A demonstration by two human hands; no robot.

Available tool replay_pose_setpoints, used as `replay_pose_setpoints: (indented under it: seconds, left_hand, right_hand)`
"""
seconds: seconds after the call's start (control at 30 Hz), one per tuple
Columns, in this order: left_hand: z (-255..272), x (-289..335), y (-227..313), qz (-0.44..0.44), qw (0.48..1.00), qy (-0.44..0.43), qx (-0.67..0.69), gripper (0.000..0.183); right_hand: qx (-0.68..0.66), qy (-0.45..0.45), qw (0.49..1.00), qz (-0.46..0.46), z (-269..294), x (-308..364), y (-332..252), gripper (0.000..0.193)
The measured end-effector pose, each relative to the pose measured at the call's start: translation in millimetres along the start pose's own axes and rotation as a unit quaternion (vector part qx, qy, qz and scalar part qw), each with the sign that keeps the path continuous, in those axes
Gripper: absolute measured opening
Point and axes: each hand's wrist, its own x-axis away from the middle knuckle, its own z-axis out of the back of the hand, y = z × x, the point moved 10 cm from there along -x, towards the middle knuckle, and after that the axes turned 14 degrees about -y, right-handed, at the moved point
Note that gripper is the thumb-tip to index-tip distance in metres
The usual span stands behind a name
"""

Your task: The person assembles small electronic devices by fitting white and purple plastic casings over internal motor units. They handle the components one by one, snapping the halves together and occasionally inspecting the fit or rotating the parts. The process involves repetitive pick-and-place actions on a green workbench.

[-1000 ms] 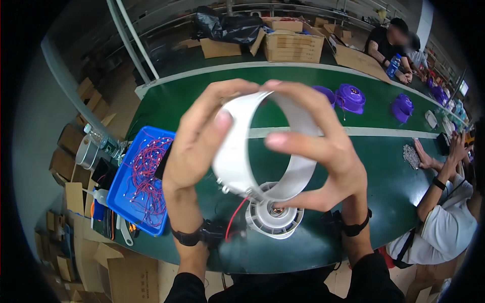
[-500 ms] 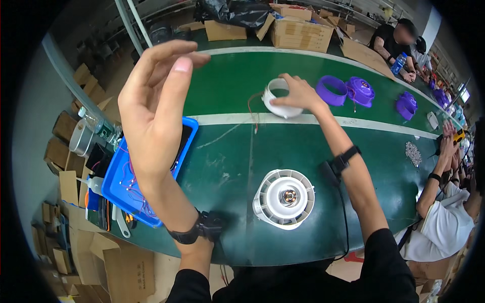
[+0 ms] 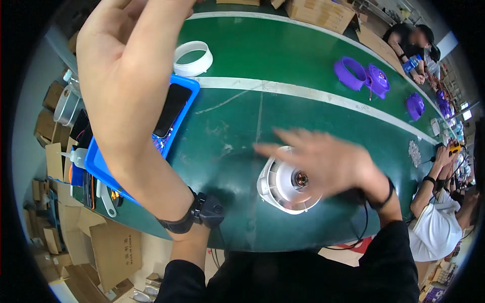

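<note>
My right hand (image 3: 328, 161) is blurred over a white round fan housing (image 3: 269, 182) on the green table. Its fingers are stretched out and apart with nothing in them, and they hide part of the housing; whether they touch it I cannot tell. Copper windings show at the housing's centre. My left hand (image 3: 124, 65) is raised large at the upper left. Its fingertips are cut off by the picture's top edge. Beside it a white ring (image 3: 198, 67) lies on the far green strip. Below that forearm is a blue tray (image 3: 112, 178) with a black phone (image 3: 173, 108) and wires.
Purple rings and housings (image 3: 378, 81) sit on the far strip to the right. A heap of small metal parts (image 3: 414, 154) lies at the table's right, near a co-worker in a white shirt (image 3: 439, 230). Cardboard boxes (image 3: 116, 252) stand on the floor at left.
My right hand has let go of the white part with a wire and come back to the fan housing. My left hand has moved up. A white ring now shows farther left.
</note>
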Motion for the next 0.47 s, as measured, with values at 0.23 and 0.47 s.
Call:
replay_pose_setpoints:
  seconds: [0.23, 0.47]
  left_hand:
    - [11.1, 7.4, 12.5, -0.023, 0.998, 0.042, 0.028, 0.021]
    - [27.5, 1.8, 12.5, 0.033, 0.995, 0.006, -0.093, 0.034]
  right_hand:
    - [-0.028, 0.085, 0.984, -0.152, -30.7, 16.9, 30.9, 0.114]
    - [-0.092, 0.331, 0.902, -0.260, 59.5, -51.8, 206.3, 0.098]
